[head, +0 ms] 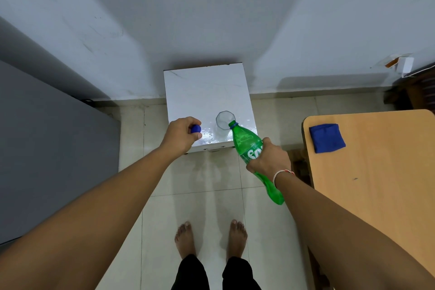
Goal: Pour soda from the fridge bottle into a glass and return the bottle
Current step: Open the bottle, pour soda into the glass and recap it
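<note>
My R hand (270, 160) grips bottle (249, 148), tilted, mouth over glass (225, 122) on stand (204, 92). L hand (181, 135), left of glass, pinches cap (195, 129).

Bottle (247, 146) label half covered by right hand (270, 160). Cap (195, 129) partly buried in left hand (181, 135) fingers. Glass (224, 122) contents unreadable. Wooden table (376, 183) cut by right edge.

White lettering on the green soda bottle (249, 148) shows only a fragment, roughly "Spr", the rest covered by the right hand (270, 160); no other text is readable
</note>
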